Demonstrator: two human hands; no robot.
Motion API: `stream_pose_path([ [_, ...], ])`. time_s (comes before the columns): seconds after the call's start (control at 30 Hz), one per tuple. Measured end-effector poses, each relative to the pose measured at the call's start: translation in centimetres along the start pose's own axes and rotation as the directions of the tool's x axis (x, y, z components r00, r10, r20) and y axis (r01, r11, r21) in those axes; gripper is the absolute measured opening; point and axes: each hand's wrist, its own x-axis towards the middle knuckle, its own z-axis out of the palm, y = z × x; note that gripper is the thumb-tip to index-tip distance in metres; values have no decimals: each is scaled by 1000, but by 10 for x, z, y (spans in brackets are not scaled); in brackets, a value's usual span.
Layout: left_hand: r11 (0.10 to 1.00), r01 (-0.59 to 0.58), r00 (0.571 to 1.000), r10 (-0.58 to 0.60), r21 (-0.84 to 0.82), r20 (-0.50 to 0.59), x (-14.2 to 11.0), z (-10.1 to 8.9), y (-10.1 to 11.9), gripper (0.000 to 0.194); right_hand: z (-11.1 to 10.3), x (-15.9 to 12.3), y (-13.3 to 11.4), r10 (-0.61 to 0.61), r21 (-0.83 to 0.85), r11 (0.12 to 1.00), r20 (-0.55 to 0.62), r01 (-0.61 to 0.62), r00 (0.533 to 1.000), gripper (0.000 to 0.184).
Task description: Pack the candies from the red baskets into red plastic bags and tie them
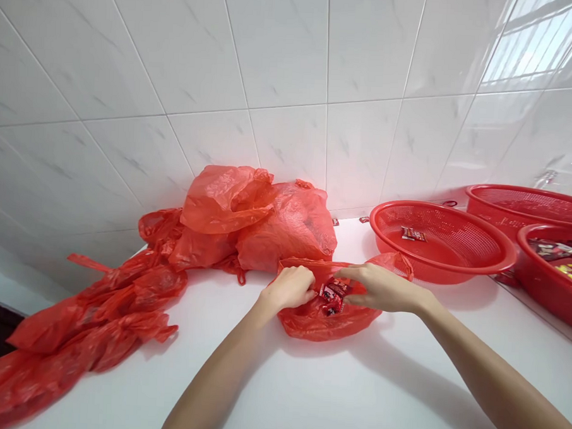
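Note:
A red plastic bag (319, 328) lies open-mouthed on the white surface, with several small red snack packets (334, 294) inside it. My left hand (292, 286) is closed on the left side of the bag's mouth, its fingers curled and partly hidden. On the right, my right hand (377, 288) reaches over the rim. Its thumb and fingers are apart beside the packets, and I see nothing firmly held between them. A loose flap of the bag sticks out behind my right hand.
Stuffed red plastic bags (290, 227) are piled against the tiled wall (289, 132). More knotted red bags (120, 315) stretch along the left edge. A red colander (440, 265) with a packet (413, 234) inside stands right, near other red baskets (549, 276). Two small packets lie by the wall.

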Motion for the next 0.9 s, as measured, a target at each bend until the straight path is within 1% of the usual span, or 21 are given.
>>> stream_pose_path([
  [0.07,996,-45,996,39,-77,-77,-7,-10,-5,21,2,4,3,31,100,995,-19,-29,999,27],
  [0.1,985,-82,986,59,-151,-153,-11,-15,-5,22,4,7,3,39,168,985,-19,-35,999,36],
  [0.13,962,-130,965,68,-240,-254,-14,-18,-5,24,6,10,3,39,245,969,-31,-30,999,45],
  [0.17,927,-188,928,60,-324,-367,-17,-20,-3,24,8,13,1,28,332,943,-54,-8,998,52],
  [0.23,852,-309,830,24,-423,-557,-22,-21,4,24,10,19,-5,-16,507,858,-140,85,990,55],
  [0.3,826,-393,745,29,-404,-666,-25,-19,12,24,8,26,-13,-36,639,743,-259,199,965,47],
  [0.37,830,-455,669,79,-323,-739,-26,-16,19,21,4,32,-20,-12,732,623,-343,275,939,40],
  [0.47,826,-518,550,124,-221,-826,-28,-15,22,17,-4,37,-25,42,828,466,-374,313,927,37],
  [0.5,824,-527,511,111,-209,-852,-28,-15,22,16,-7,37,-25,50,842,440,-370,312,928,38],
  [0.53,825,-523,474,73,-214,-878,-28,-16,21,17,-10,37,-25,55,844,435,-374,315,926,40],
  [0.57,828,-507,441,10,-239,-898,-28,-16,20,19,-13,37,-25,58,834,446,-389,325,919,42],
  [0.6,825,-485,423,-69,-290,-903,-28,-17,18,27,-16,37,-24,56,820,463,-407,337,912,44],
  [0.63,805,-465,430,-159,-369,-889,-28,-18,17,38,-19,36,-24,47,808,473,-422,352,906,46],
  [0.67,757,-455,466,-246,-468,-850,-27,-19,15,48,-22,36,-23,29,802,473,-428,365,903,50],
  [0.7,680,-455,532,-310,-575,-788,-27,-21,13,56,-24,35,-23,0,804,463,-421,373,907,55],
  [0.73,582,-457,616,-338,-672,-711,-28,-22,11,59,-26,34,-22,-34,811,450,-402,373,915,61],
  [0.77,481,-453,699,-330,-750,-634,-29,-25,8,60,-29,32,-21,-74,819,441,-374,366,925,66],
  [0.8,395,-445,767,-296,-804,-569,-30,-27,6,60,-31,30,-20,-112,823,442,-346,358,932,70],
  [0.83,334,-432,814,-254,-837,-522,-32,-29,3,59,-33,28,-19,-142,821,453,-320,349,937,71],
  [0.87,305,-418,843,-220,-856,-490,-33,-31,1,58,-36,26,-18,-164,815,470,-297,339,941,72],
  [0.9,298,-403,861,-197,-865,-469,-35,-33,-1,58,-38,24,-18,-177,808,490,-275,327,945,71],
])
